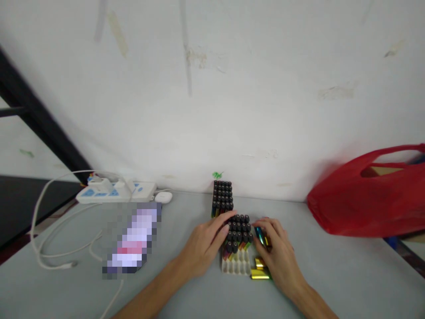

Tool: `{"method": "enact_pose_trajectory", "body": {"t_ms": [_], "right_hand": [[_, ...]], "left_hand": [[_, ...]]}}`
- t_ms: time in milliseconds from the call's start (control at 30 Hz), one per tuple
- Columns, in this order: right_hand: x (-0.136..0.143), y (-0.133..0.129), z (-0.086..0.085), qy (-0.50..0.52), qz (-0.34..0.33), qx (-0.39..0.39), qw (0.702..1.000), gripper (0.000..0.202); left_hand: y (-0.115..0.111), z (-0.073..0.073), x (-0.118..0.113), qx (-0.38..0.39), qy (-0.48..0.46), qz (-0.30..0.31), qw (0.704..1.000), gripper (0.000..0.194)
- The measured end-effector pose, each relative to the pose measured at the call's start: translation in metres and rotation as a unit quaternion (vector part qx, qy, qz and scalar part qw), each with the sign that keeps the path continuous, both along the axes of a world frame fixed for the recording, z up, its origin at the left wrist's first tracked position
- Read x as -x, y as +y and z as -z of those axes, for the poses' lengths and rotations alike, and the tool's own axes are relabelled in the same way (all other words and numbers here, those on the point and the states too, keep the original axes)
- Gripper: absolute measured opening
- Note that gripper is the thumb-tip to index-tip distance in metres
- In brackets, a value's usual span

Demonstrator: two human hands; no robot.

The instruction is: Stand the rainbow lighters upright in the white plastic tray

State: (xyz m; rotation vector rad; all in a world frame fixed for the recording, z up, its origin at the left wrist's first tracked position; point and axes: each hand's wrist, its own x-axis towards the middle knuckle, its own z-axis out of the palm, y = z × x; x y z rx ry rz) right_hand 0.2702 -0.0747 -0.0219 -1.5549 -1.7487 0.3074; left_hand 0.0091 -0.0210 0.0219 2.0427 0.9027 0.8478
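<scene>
A white battery tray (236,266) lies on the grey table; its far rows hold upright batteries (239,228) and its near slots are bare. My left hand (204,243) rests against the tray's left side, fingers touching the batteries. My right hand (277,248) sits at the tray's right and pinches a shiny blue-green battery (259,235). A few loose gold and green batteries (260,270) lie under that hand. A second, full tray of batteries (222,198) stands just behind, near the wall.
A red plastic bag (368,195) with a box inside sits at the right. A white power strip (114,191) with a plug and looping white cables (56,248) lies at the left, next to a pixelated object (133,241). The white wall is close behind.
</scene>
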Motion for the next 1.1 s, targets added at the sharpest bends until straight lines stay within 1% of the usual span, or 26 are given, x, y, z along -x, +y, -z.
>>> {"method": "enact_pose_trajectory", "body": {"t_ms": [67,133,200,233,267,333,400,467,533,567,600,667,733,800,900,967,1000,1067,1100], "right_hand": [[0.001,0.000,-0.003,0.061,0.018,0.001,0.998,0.029],[0.000,0.003,-0.009,0.152,0.037,0.016,0.988,0.048],[-0.005,0.008,-0.020,0.225,0.063,0.036,0.972,0.065],[-0.009,0.012,-0.027,0.231,0.084,0.042,0.968,0.065],[-0.014,0.015,-0.034,0.211,0.108,0.040,0.971,0.061],[-0.026,0.020,-0.044,0.127,0.145,0.030,0.981,0.054],[-0.037,0.019,-0.047,0.022,0.178,0.026,0.983,0.047],[-0.045,0.014,-0.041,-0.086,0.208,0.058,0.973,0.040],[-0.048,0.006,-0.030,-0.168,0.220,0.103,0.955,0.034],[-0.047,0.002,-0.025,-0.184,0.220,0.120,0.950,0.032],[-0.045,-0.001,-0.020,-0.180,0.211,0.132,0.952,0.030],[-0.041,-0.006,-0.015,-0.130,0.184,0.146,0.963,0.028],[-0.035,-0.007,-0.017,-0.061,0.152,0.152,0.975,0.029],[-0.031,-0.007,-0.026,0.001,0.133,0.148,0.980,0.034],[-0.028,-0.003,-0.042,0.094,0.132,0.110,0.981,0.045],[-0.026,0.002,-0.051,0.179,0.134,0.091,0.970,0.051],[-0.024,0.006,-0.054,0.231,0.130,0.095,0.960,0.054],[-0.017,0.015,-0.059,0.337,0.101,0.128,0.927,0.061],[-0.013,0.020,-0.061,0.386,0.075,0.153,0.907,0.064]], "left_hand": [[0.000,0.001,0.000,-0.001,0.001,0.000,1.000,0.046],[0.000,0.001,0.000,-0.001,0.001,0.001,1.000,0.046],[0.000,0.001,0.001,0.000,0.000,0.000,1.000,0.046],[0.000,0.001,0.001,0.002,0.000,-0.001,1.000,0.046],[0.000,0.000,0.001,0.004,0.000,-0.001,1.000,0.046],[0.000,0.000,0.001,0.008,0.003,-0.001,1.000,0.048],[0.000,0.000,0.001,0.012,0.007,0.000,1.000,0.049],[0.000,0.000,0.001,0.013,0.007,0.002,1.000,0.049],[0.000,0.000,0.001,0.012,0.007,0.002,1.000,0.048],[0.000,0.000,0.001,0.011,0.007,0.002,1.000,0.048],[0.000,0.001,0.001,0.009,0.007,0.001,1.000,0.048],[0.000,0.001,0.001,0.007,0.005,-0.001,1.000,0.047],[0.000,0.002,0.001,0.005,0.004,-0.002,1.000,0.047],[0.000,0.002,0.001,0.002,0.004,-0.001,1.000,0.048],[0.000,0.001,0.001,0.000,0.002,-0.001,1.000,0.048],[0.000,0.000,0.000,0.002,0.000,0.000,1.000,0.047],[0.000,0.000,0.000,0.002,0.000,0.000,1.000,0.047],[0.000,-0.001,0.001,0.004,0.001,0.002,1.000,0.048],[0.000,-0.001,0.001,0.004,0.003,0.001,1.000,0.048]]}}
